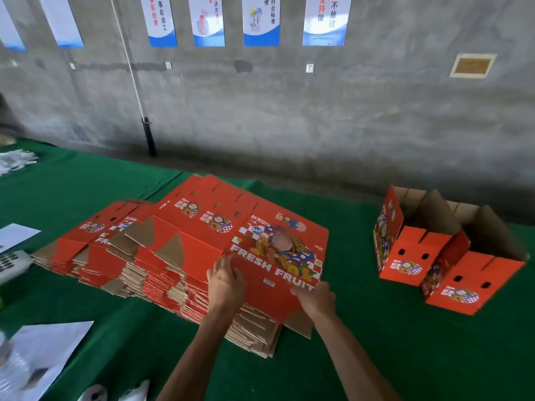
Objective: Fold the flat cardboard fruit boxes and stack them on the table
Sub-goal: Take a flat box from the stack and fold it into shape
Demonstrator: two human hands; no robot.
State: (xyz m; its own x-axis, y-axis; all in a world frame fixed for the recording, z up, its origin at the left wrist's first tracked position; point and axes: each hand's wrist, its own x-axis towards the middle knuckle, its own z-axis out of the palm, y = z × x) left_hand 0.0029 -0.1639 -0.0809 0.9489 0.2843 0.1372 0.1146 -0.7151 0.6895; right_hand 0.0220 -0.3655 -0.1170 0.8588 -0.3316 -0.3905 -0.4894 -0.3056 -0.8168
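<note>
A tall pile of flat red cardboard fruit boxes (162, 264) lies on the green table (376, 357). The top flat box (278, 241), printed "FRESH FRUIT", sits at the pile's right end. My left hand (225, 282) lies on its near left edge with fingers curled over the cardboard. My right hand (317, 298) grips its near right corner. Two folded red boxes (445, 256) with open tops stand side by side at the right.
White papers (49, 348) and a clear plastic bottle (11, 369) lie at the near left. A grey device (11, 263) sits at the left edge. A concrete wall with posters runs behind the table. Green cloth lies between the pile and the folded boxes.
</note>
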